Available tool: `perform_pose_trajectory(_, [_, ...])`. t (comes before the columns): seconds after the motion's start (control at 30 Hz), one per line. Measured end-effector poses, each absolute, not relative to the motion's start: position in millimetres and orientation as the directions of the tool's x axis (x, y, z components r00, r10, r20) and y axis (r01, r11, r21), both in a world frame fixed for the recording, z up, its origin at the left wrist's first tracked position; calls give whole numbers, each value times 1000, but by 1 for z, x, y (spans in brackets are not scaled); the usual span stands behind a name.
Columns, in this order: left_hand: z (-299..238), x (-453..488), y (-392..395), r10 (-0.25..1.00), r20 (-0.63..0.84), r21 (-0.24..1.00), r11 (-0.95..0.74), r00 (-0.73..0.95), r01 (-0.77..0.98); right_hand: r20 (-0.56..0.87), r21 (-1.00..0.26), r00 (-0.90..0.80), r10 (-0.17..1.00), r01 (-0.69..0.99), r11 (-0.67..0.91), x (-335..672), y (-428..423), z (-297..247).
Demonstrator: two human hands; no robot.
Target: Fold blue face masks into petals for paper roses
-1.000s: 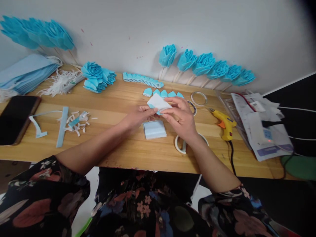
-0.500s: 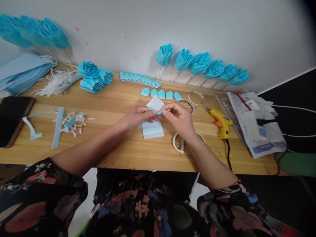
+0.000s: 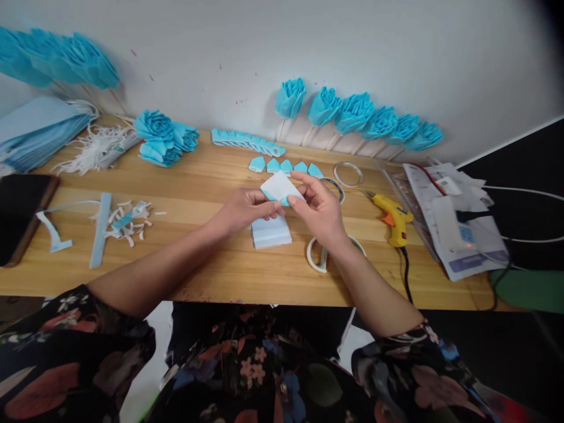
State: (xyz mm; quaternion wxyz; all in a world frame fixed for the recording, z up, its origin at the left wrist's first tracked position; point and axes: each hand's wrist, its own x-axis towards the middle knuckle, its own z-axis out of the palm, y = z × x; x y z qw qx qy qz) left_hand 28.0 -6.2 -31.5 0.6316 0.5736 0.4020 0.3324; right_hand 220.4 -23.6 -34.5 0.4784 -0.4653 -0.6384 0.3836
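A small white and blue square of fabric [image 3: 281,185], with its near edge folded over to the blue side, is held above the table between both hands. My left hand [image 3: 247,210] pinches its near left edge, thumb on top. My right hand [image 3: 318,205] grips the right side, thumb on the blue fold and fingers behind. Just below lies a stack of pale fabric squares [image 3: 271,232]. Beyond the hands is a row of several folded blue petals [image 3: 300,168], the nearest partly hidden by the held square.
Blue fabric roses [image 3: 356,113] on sticks lean along the wall. A yellow glue gun [image 3: 396,220], tape rings [image 3: 349,174] and white-handled scissors [image 3: 318,258] lie to the right. Fabric scraps [image 3: 127,223], a phone [image 3: 24,217] and stacked face masks [image 3: 39,129] are on the left.
My right hand has shifted its grip, its index finger now raised behind the square's right corner. The square has turned slightly, and its blue fold shows more. My left thumb stays at the near edge.
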Motion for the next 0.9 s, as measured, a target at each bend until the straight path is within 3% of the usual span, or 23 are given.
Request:
perform_pose_trajectory(0.2, [-29, 29, -7, 922, -43, 996, 71, 384, -60, 141, -985, -228, 963, 64, 160, 217, -26, -33])
perform_pose_trajectory(0.37, [-28, 30, -8, 932, 9, 993, 35, 361, -113, 110, -991, -224, 968, 44, 122, 216, -26, -33])
perform_pose_trajectory(0.67, [-32, 28, -7, 921, -56, 994, 87, 386, -63, 111, -991, -209, 972, 45, 123, 217, -24, -34])
perform_pose_trajectory(0.9, [-21, 29, -9, 874, -183, 982, 140, 449, 127, 143, -987, -140, 980, 56, 152, 222, -24, -32])
